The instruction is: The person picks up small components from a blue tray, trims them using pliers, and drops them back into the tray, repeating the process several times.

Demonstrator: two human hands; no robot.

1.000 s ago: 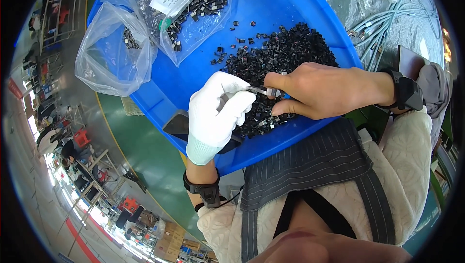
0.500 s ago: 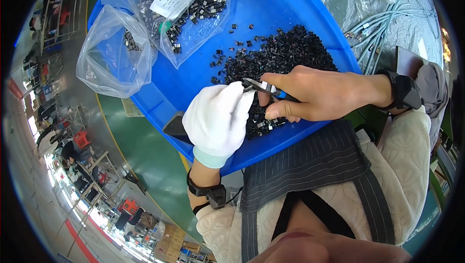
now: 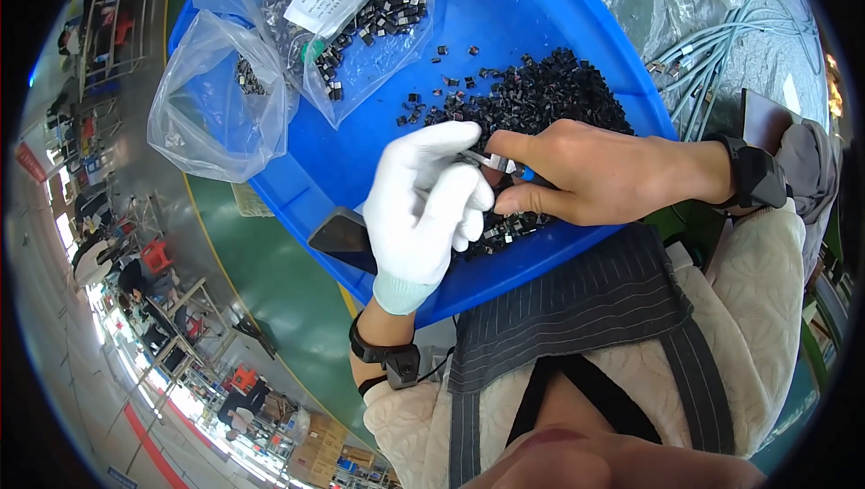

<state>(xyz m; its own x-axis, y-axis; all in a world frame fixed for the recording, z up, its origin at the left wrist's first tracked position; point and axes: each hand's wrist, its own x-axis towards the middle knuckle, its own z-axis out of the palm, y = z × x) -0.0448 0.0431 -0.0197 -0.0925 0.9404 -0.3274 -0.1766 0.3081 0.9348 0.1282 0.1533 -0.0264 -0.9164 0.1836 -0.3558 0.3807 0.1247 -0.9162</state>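
My right hand (image 3: pixel 586 173), bare, is closed around small pliers (image 3: pixel 501 164) with black and blue handles, their metal jaws pointing left. At the jaws is my left hand (image 3: pixel 419 201) in a white glove, its thumb and forefinger apart and the other fingers curled. Nothing shows between the gloved fingertips, though part of the jaw tip is hidden behind them. Beneath and beyond both hands, a heap of small black parts with metal ends (image 3: pixel 550 92) lies in a blue tray (image 3: pixel 378 137).
An open clear bag (image 3: pixel 216 128) hangs over the tray's left rim. Beside it, another clear bag (image 3: pixel 396 61) holds more black parts and a white label. A dark phone-like slab (image 3: pixel 342 235) rests by my left wrist. Grey cables (image 3: pixel 712 61) lie coiled at the right.
My gloved left hand has opened its pinch at the pliers' jaws, with thumb and forefinger now spread. The right hand stays in about the same place with the pliers.
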